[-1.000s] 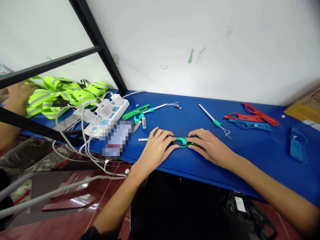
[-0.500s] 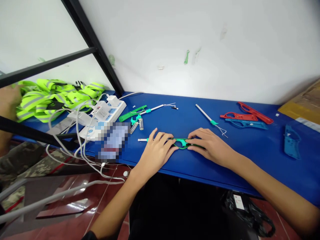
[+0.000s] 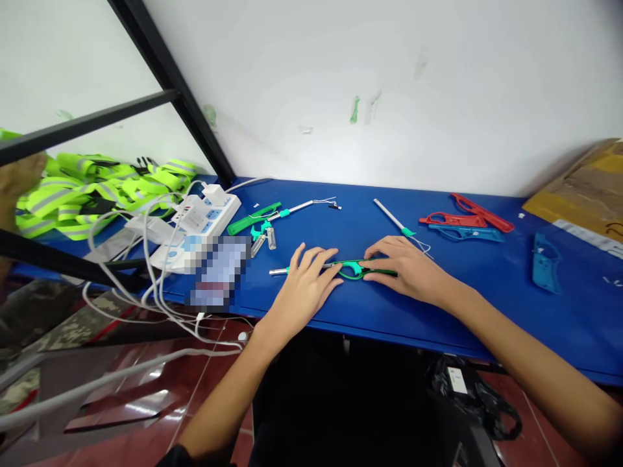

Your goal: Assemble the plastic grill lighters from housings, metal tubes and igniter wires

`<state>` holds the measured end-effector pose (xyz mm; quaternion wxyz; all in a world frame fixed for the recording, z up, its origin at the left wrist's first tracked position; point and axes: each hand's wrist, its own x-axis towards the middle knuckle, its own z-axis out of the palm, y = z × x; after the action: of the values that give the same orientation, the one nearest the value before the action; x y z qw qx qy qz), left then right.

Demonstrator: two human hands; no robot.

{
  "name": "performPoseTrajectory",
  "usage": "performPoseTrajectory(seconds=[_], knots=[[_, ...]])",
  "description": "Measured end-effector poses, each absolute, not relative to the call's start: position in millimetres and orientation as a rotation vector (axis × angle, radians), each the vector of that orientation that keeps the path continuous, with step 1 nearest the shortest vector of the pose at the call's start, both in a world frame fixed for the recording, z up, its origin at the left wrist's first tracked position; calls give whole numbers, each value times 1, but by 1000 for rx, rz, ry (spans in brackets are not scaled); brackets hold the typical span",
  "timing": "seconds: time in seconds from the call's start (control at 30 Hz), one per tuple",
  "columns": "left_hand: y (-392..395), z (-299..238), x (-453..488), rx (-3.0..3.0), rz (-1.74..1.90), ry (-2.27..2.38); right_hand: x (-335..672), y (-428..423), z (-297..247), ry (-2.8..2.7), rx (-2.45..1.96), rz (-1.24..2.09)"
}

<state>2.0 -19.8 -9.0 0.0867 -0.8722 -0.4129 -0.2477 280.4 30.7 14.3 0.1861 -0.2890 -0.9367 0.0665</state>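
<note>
A green stick lighter [image 3: 351,272] lies on the blue tabletop near its front edge. Its handle shell shows a teal trigger, and a metal tube points left. My left hand [image 3: 307,280] is closed around the front part, fingers over the body and thumb below. At the handle end my right hand [image 3: 406,269] pinches the shell between fingertips and thumb, hiding much of the handle. Behind my left hand lie a green shell half [image 3: 254,218], a metal tube with wires [image 3: 298,209] and small clear fuel tanks [image 3: 271,239] with teal parts. Another metal tube [image 3: 389,215] with wires lies behind my right hand.
Red shell halves [image 3: 479,211] and blue ones [image 3: 545,263] lie to the right, before a cardboard box [image 3: 579,185]. Leftward are a blurred-out phone [image 3: 221,269], a power strip [image 3: 221,214] with cables, a black frame [image 3: 180,97], neon straps [image 3: 97,188] and another person's hand [image 3: 22,181].
The view has shifted slightly. Both hands stay on the lighter, and my right fingers have moved a little on the handle, leaving more of its dark end visible.
</note>
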Motion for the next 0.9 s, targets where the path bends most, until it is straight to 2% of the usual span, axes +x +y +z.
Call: performPoseTrajectory(seconds=[0.43, 0.57, 0.7, 0.9], knots=[[-15, -12, -3, -2709, -795, -1206, 292, 32, 27, -2634, -786, 322], [-16, -11, -2, -2693, -821, -1206, 281, 52, 35, -2518, -794, 241], [-18, -9, 0, -2690, -820, -1255, 220, 89, 41, -2677, -778, 104], [-19, -11, 1, -2691, -823, -1292, 77, 154, 54, -2906, -842, 3]])
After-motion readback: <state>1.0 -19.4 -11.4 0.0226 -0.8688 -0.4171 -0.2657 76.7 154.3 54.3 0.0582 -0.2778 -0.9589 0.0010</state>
